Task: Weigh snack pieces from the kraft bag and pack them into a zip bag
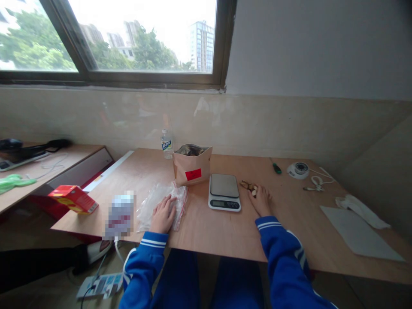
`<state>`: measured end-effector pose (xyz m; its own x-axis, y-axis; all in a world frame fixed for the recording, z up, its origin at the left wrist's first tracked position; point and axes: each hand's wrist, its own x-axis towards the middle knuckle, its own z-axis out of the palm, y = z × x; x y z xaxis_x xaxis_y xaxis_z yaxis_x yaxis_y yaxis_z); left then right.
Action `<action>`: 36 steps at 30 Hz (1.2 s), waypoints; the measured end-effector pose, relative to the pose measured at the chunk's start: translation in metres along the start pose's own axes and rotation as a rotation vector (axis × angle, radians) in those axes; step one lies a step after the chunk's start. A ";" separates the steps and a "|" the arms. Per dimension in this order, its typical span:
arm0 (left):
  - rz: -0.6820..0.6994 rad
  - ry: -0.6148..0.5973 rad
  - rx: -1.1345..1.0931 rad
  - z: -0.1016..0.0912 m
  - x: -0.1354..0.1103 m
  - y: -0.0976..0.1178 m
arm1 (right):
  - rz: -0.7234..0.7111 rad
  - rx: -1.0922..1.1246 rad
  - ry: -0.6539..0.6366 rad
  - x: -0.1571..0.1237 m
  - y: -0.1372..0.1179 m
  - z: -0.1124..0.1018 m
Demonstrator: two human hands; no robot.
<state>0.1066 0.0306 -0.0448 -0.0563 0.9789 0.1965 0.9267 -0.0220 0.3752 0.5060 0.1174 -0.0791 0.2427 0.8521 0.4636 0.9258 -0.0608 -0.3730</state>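
My left hand (pixel 162 213) lies flat, fingers apart, on a pile of clear zip bags (pixel 154 199) on the wooden table (pixel 219 231). My right hand (pixel 260 199) rests on the table right of a small digital scale (pixel 224 191), its fingertips touching small brown and white pieces (pixel 248 186); whether it grips any is hard to tell. An open brown paper bag (pixel 192 165) with a red label stands behind the scale and holds dark contents.
A water bottle (pixel 166 144) stands behind the paper bag. A red box (pixel 74 198) sits at the table's left corner beside a blurred white object (pixel 120 214). A green screwdriver (pixel 276 167), tape roll (pixel 298 169), white cord and paper sheets (pixel 357 231) lie right. A power strip (pixel 99 285) is on the floor.
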 end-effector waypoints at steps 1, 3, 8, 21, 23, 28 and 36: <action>-0.001 0.003 -0.003 0.000 0.000 0.000 | 0.007 0.007 -0.006 0.000 0.000 0.000; 0.004 0.010 -0.010 0.000 0.000 -0.001 | 0.027 0.030 -0.002 0.001 -0.001 -0.001; 0.007 0.011 -0.023 0.001 0.001 -0.003 | 0.113 0.128 0.127 0.000 -0.004 -0.010; -0.012 0.005 -0.047 -0.006 0.002 0.002 | -0.331 0.226 -0.078 0.018 -0.105 0.005; -0.008 0.005 -0.051 -0.006 0.001 0.002 | -0.327 0.209 -0.039 0.019 -0.095 0.007; -0.022 0.019 -0.071 -0.002 0.001 0.000 | -0.139 0.083 0.103 0.009 -0.033 0.012; -0.017 0.025 -0.068 -0.001 0.002 -0.001 | -0.067 -0.092 0.007 0.003 -0.022 0.010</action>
<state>0.1055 0.0320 -0.0441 -0.0820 0.9740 0.2114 0.8980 -0.0198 0.4395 0.4831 0.1265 -0.0780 0.1807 0.8525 0.4906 0.9627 -0.0512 -0.2657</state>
